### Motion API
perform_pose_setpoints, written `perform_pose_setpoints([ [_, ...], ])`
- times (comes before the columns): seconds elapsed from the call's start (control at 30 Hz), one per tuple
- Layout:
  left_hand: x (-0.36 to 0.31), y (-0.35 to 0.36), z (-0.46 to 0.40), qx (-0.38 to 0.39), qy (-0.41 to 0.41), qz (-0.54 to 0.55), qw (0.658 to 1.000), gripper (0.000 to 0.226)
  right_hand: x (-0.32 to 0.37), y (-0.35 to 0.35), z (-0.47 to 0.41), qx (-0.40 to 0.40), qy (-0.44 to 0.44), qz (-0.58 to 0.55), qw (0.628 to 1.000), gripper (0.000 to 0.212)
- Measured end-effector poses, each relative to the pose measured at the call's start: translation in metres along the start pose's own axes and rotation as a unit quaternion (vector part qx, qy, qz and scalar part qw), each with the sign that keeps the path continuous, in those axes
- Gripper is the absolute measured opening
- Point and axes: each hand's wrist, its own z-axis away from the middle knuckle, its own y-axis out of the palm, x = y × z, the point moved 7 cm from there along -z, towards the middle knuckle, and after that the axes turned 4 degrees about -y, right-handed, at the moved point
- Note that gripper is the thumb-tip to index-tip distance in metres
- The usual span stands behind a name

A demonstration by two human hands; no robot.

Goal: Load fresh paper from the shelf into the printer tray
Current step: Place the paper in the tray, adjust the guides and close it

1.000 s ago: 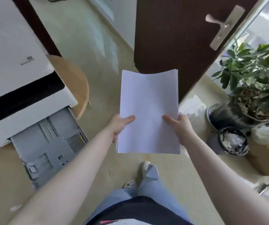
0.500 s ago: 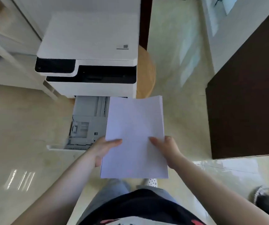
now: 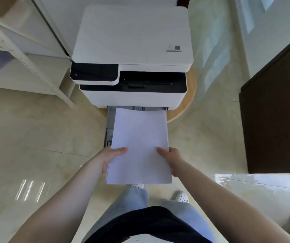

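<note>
A white stack of paper (image 3: pixel 139 146) hangs flat over the pulled-out grey printer tray (image 3: pixel 109 127), hiding nearly all of it. My left hand (image 3: pixel 111 157) grips the stack's left edge, thumb on top. My right hand (image 3: pixel 173 159) grips its right edge the same way. The stack's far edge reaches the tray slot under the white printer (image 3: pixel 132 41), which stands on a round wooden stool (image 3: pixel 188 100). Whether the paper touches the tray I cannot tell.
A white metal shelf (image 3: pixel 18 55) stands at the left beside the printer. A dark brown door (image 3: pixel 277 111) juts in at the right. Glossy beige floor tiles (image 3: pixel 35 137) surround the stool. My legs and spotted slippers (image 3: pixel 181 197) are below the paper.
My view swung from the door and plant round to face the printer squarely. Both hands carried the paper stack forward until it lies over the open tray.
</note>
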Motion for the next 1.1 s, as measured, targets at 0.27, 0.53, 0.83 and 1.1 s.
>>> perform_pose_setpoints([
  [0.27, -0.03, -0.016, -0.031, -0.007, 0.026, 0.026, 0.999, 0.014, 0.015, 0.021, -0.04, -0.042, 0.006, 0.01, 0.999, 0.036],
  [0.53, -0.034, -0.032, -0.049, -0.076, 0.055, -0.003, 0.996, 0.051, 0.026, 0.036, -0.054, -0.066, -0.027, 0.034, 0.997, 0.029],
  [0.83, -0.026, -0.032, -0.058, -0.095, 0.089, -0.028, 0.991, 0.04, 0.029, 0.031, -0.058, -0.111, -0.071, 0.059, 0.99, 0.02],
  [1.1, -0.016, -0.034, -0.068, -0.143, 0.077, -0.014, 0.987, 0.028, 0.016, 0.029, -0.054, -0.096, -0.052, 0.086, 0.99, 0.009],
])
